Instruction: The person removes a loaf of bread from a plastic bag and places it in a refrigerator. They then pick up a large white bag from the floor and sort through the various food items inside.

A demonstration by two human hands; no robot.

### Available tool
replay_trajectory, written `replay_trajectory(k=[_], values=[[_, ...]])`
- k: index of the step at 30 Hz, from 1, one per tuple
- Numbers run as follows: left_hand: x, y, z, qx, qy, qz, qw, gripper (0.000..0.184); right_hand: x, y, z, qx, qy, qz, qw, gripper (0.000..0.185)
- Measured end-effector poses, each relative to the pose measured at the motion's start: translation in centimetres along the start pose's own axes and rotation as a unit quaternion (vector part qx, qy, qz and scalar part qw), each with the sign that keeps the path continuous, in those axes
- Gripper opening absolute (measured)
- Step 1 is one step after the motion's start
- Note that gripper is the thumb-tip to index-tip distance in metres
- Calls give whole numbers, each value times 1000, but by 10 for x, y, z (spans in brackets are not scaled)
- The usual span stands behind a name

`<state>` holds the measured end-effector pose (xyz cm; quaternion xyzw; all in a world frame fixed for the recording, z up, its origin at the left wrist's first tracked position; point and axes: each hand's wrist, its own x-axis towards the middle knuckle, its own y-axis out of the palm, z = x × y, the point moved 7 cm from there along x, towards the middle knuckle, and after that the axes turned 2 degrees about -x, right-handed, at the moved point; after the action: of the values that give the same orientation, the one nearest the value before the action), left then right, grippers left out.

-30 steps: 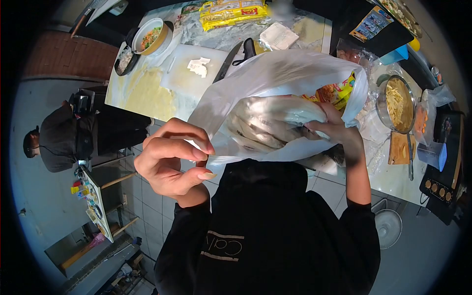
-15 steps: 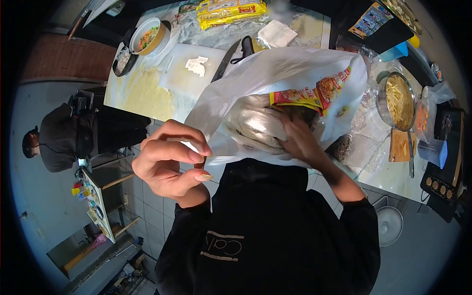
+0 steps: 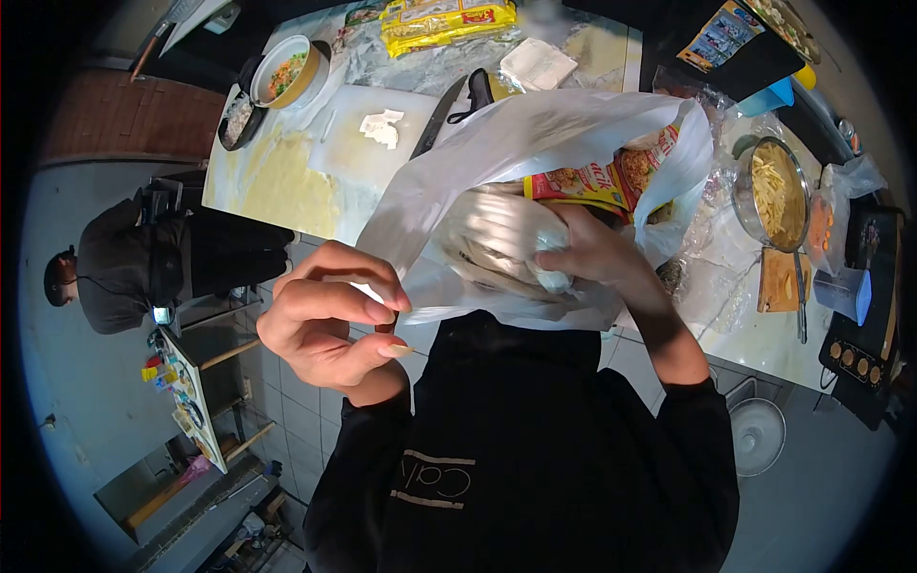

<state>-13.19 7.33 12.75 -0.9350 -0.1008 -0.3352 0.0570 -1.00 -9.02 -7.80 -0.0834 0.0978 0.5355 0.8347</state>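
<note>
My left hand (image 3: 334, 313) is pinched closed on the left edge of a large white plastic bag (image 3: 415, 205), whose mouth faces up. Inside the bag, my right hand (image 3: 583, 246) grips the right end of a pale, clear-wrapped bundle (image 3: 492, 234), with the thumb on its near side. What the bundle contains is hard to make out. Red and yellow food packets (image 3: 583, 183) lie in the bag just beyond my right hand. Past the bag's left side, a dark-handled knife (image 3: 441, 116) rests on a white cutting board (image 3: 349, 143) with white pieces (image 3: 382, 128).
A pot with chopped vegetables (image 3: 289, 74) stands back left. Yellow packets (image 3: 449, 24) and a white block (image 3: 538, 65) lie at the back. To the right are a pan of cut strips (image 3: 772, 196) and a small wooden board (image 3: 776, 282). A person (image 3: 124, 258) stands far left.
My right hand first moved off the bundle's right end, deeper into the bag, then came back to grip the bundle. The red packets have become more visible. My left hand has stayed nearly still.
</note>
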Motion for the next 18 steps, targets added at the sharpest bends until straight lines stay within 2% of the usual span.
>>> replay_trajectory(k=[1,2,6,7,8,9,11,13,15,16,18], values=[[0,0,0,0,1,0,1000,37,2,4,-3,136,34,41,989,65],[-1,0,0,0,-1,0,1000,37,6,7,3,165,-5,63,984,63],[2,0,-1,6,1,12,1000,36,11,23,22,234,-10,108,966,62],[1,0,-1,6,1,11,1000,36,15,21,19,79,-41,71,993,61],[-2,-2,0,4,0,4,1000,36,17,20,16,-77,-72,32,994,60],[-3,-3,0,1,-1,-2,1000,36,18,23,7,-76,-71,32,994,60],[-3,-4,-1,-2,-4,11,1000,35,19,16,-20,-270,29,-53,961,59],[-3,-3,-2,-2,-8,20,1000,35,15,20,-23,-244,25,-42,969,62],[-2,-1,-3,-8,-5,20,1000,34,-1,25,-10,-337,-164,-117,920,68],[-2,-1,-3,-10,-5,21,1000,34,-7,28,-11,-337,-163,-120,919,68],[-2,0,-4,-13,2,37,999,34,-27,41,6,-413,-270,-156,856,78]])
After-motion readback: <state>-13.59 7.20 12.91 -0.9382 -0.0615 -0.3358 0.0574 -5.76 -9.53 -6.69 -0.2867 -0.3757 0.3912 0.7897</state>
